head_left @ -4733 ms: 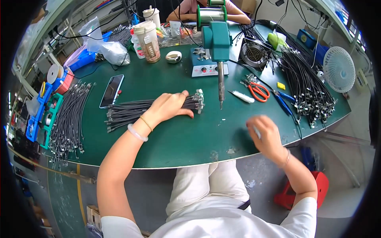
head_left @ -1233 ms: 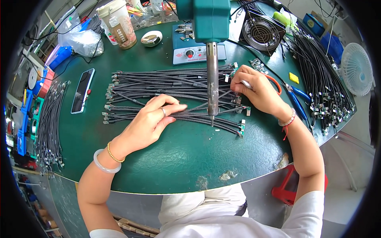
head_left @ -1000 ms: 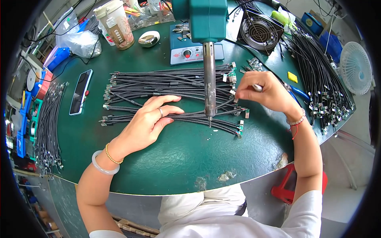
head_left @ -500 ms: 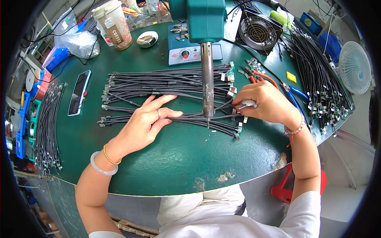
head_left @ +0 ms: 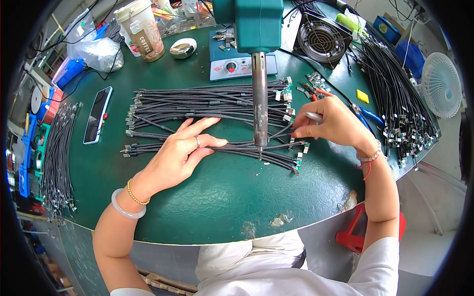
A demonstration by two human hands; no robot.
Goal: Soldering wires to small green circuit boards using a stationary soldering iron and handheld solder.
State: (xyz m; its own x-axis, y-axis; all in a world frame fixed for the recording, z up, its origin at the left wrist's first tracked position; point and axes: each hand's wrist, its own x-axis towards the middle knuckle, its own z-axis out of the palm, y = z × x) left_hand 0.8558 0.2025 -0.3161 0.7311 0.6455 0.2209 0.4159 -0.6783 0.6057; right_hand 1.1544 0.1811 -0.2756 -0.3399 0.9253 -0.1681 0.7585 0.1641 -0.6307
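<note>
Left hand (head_left: 178, 154) lies flat and open, fingers spread, pressing down on the cables (head_left: 207, 106) near the middle of the frame, so it's not gripping anything, just resting on the lower strands. Right hand (head_left: 332, 123), right of centre, is pinched shut around a thin silvery tool (head_left: 313, 117), and its fingertips are right at the connector end of one cable, just beside the iron (head_left: 260, 106).

The iron hangs straight down from a teal block at the top centre, its tip touching or almost touching the lower cables; can't tell which. The cables lie spread out in rows across the middle of the green table (head_left: 217, 197), connector ends lined up on the left and right.

Further out: a phone (head_left: 97, 114) lies flat at the left, with another bundle of cables (head_left: 57, 158) along the far left edge. A coffee cup (head_left: 143, 29) stands upper left, next to a clear bag (head_left: 96, 49). A small fan (head_left: 323, 39) sits upper right, a big heap of cables (head_left: 395, 98) runs down the right side, and a white fan (head_left: 440, 84) sits at the far right edge.
</note>
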